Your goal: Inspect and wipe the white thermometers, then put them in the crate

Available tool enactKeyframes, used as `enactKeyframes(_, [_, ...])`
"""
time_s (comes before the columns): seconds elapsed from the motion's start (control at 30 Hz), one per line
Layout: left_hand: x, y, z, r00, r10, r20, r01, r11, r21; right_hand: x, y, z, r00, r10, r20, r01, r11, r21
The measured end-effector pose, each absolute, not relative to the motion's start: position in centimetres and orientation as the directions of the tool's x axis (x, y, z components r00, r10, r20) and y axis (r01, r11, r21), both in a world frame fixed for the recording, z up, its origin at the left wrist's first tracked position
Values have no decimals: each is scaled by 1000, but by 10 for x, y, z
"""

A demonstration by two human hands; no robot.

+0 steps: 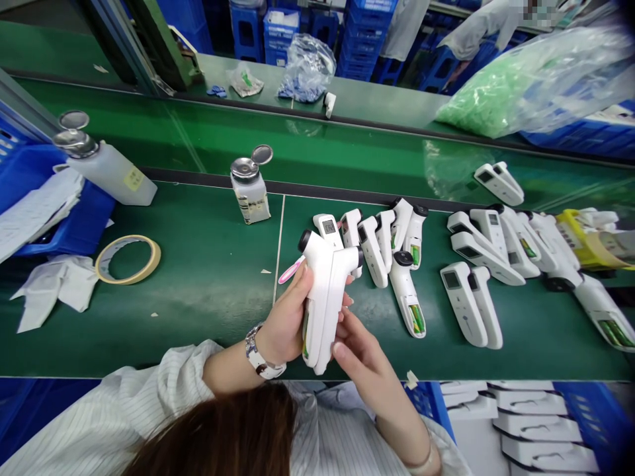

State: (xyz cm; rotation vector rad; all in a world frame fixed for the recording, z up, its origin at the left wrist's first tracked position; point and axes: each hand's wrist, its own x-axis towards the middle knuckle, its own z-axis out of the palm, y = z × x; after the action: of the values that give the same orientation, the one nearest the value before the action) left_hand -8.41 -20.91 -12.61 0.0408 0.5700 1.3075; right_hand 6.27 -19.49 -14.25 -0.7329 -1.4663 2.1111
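My left hand [285,317] is wrapped round a white handheld thermometer gun [325,291], holding it upright over the green table [208,277]. A pink tool [290,271] sticks out between my left fingers. My right hand [354,344] pinches the lower end of the same gun's handle. Just beyond lie several more white thermometer guns [387,248], some with open battery bays showing green cells.
Another group of guns [489,264] lies to the right. Two dispenser bottles [251,188] [106,168], a tape roll [127,259], white wipes [57,284] and a blue bin [74,225] are on the left. Bags [536,82] sit beyond the belt. A tray of parts [536,423] is lower right.
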Motion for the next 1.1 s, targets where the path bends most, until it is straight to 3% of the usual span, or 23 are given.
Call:
enactKeyframes(0.07, [-83, -209, -127, 154, 927, -342, -893, 278, 353, 67, -191, -145, -688, 714, -125, 11, -162, -987])
enactKeyframes(0.13, [-83, -208, -127, 123, 940, -318, -891, 245, 381, 70, -186, -151, -623, 782, -33, 208, 125, -970])
enactKeyframes(0.23, [-84, -207, -125, 93, 949, -302, -893, 213, 396, 76, -177, -164, -663, 745, 79, 494, 514, -701])
enactKeyframes(0.3, [-84, -207, -125, 87, 951, -297, -898, 204, 390, 81, -171, -168, -719, 693, 54, 518, 585, -624])
enactKeyframes(0.37, [-84, -207, -125, 40, 953, -300, -895, 167, 413, 86, -165, -163, -707, 704, 66, 459, 528, -714])
enactKeyframes(0.47, [-81, -207, -126, -8, 950, -312, -878, 142, 457, 86, -159, -144, -490, 840, 233, 357, 437, -826])
enactKeyframes(0.53, [-79, -207, -127, -25, 947, -322, -875, 135, 466, 78, -157, -130, -387, 844, 370, 321, 500, -804])
enactKeyframes(0.63, [-79, -205, -128, -2, 933, -360, -893, 160, 420, 65, -161, -117, -526, 730, 437, 241, 621, -746])
enactKeyframes(0.7, [-82, -204, -128, 68, 916, -396, -901, 226, 370, 65, -167, -113, -687, 630, 363, 167, 622, -765])
enactKeyframes(0.83, [-86, -202, -130, 97, 923, -372, -907, 236, 349, 92, -171, -111, -929, 370, -11, 203, 484, -851])
enactKeyframes(0.9, [-86, -202, -131, 107, 938, -331, -913, 224, 341, 108, -168, -113, -890, 447, -91, 328, 488, -809])
enactKeyframes(1.0, [-85, -202, -132, 114, 944, -311, -912, 224, 344, 114, -168, -121, -734, 679, -4, 407, 435, -803])
enactKeyframes(1.1, [-84, -203, -132, 135, 927, -350, -901, 262, 346, 95, -179, -133, -712, 696, -91, 237, 117, -964])
